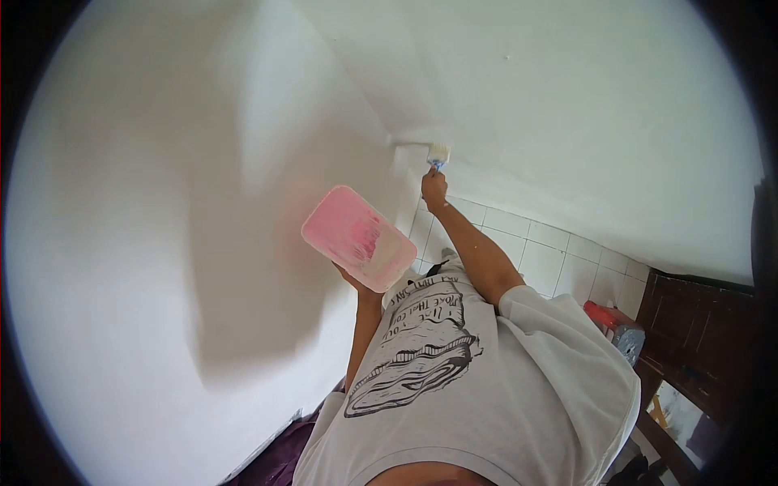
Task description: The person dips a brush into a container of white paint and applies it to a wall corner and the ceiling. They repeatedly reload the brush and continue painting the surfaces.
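Note:
My right hand (434, 189) reaches out with its fingers wrapped round the handle of a paintbrush (438, 155). The brush has pale bristles, which overlap the white wall (559, 105) close to the corner where two wall faces meet. Lower and to the left, my left hand (348, 277) holds a pink plastic tub (340, 223) from beneath, its fingers mostly hidden behind it. The tub is tilted so its inside faces me; whitish paint coats one end, with pink showing through in streaks.
Another white wall (121, 243) rises on the left, carrying my shadow. White tiles (541, 263) lie beyond my right arm. At the right are a dark brown wooden panelled piece (689, 324) and a red and grey object (617, 330). Purple material (284, 455) sits at the bottom left.

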